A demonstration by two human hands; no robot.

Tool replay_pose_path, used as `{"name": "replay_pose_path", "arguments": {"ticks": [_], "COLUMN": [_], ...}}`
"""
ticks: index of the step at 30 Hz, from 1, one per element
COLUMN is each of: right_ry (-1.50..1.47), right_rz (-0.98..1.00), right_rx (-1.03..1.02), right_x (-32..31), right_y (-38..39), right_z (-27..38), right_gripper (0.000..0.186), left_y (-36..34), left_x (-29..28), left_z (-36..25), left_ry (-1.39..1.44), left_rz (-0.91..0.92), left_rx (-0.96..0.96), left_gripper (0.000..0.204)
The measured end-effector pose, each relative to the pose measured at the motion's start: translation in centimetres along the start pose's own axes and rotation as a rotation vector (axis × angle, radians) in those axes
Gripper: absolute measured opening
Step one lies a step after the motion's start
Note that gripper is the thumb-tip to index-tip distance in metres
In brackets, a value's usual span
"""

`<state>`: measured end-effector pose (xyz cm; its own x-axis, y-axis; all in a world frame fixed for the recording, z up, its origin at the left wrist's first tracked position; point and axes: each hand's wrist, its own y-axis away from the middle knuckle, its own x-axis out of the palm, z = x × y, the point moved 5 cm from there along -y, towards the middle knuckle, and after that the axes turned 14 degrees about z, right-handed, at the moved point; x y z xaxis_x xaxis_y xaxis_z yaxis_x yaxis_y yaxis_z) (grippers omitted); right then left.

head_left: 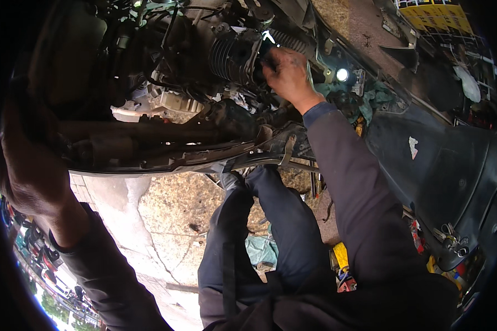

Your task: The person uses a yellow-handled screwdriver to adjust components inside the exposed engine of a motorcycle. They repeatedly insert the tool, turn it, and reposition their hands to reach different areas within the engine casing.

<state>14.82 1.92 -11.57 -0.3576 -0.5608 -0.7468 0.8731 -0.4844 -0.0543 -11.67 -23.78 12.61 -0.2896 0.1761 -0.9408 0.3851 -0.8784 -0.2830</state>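
Note:
My right hand (287, 74) reaches into the exposed engine of a vehicle, its fingers curled beside a finned metal cylinder (226, 58); whatever they grip is hidden in shadow. A ribbed tube (284, 41) runs above the hand, and a bright round light (342, 74) shows to its right, near crumpled green cloths (375, 102). My left hand (30, 171) is raised at the far left beside the dark bodywork (88, 146), its fingertips lost in the dark.
A dark plastic panel (425, 171) with a bunch of keys (450, 237) lies at the right. Below are my legs on stained pavement (160, 215), a green cloth (259, 248) and yellow items (341, 256). Assorted objects crowd the lower left; a yellow rack (431, 16) stands top right.

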Motion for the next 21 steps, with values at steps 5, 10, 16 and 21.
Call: {"name": "replay_pose_path", "arguments": {"ticks": [5,10,16,21], "right_ry": [0.053,0.039,-0.050,-0.033], "right_rz": [-0.040,-0.149,-0.227,-0.258], "right_rx": [0.001,0.269,0.131,0.169], "right_x": [0.1,-1.5,-5.6,-6.3], "right_y": [0.2,3.7,4.6,5.2], "right_z": [0.1,1.2,5.7,2.5], "right_gripper": [0.016,0.016,0.012,0.010], "left_y": [-0.5,-2.1,-2.0,-2.0], "left_x": [-0.3,-0.6,1.1,1.3], "left_z": [-0.8,-3.1,-2.2,-2.3], "left_ry": [-0.042,0.344,1.022,1.030], "left_rz": [-0.014,-0.158,-0.097,-0.151], "left_rx": [0.074,0.127,-0.292,-0.154], "left_gripper": [0.035,0.028,0.032,0.032]}}
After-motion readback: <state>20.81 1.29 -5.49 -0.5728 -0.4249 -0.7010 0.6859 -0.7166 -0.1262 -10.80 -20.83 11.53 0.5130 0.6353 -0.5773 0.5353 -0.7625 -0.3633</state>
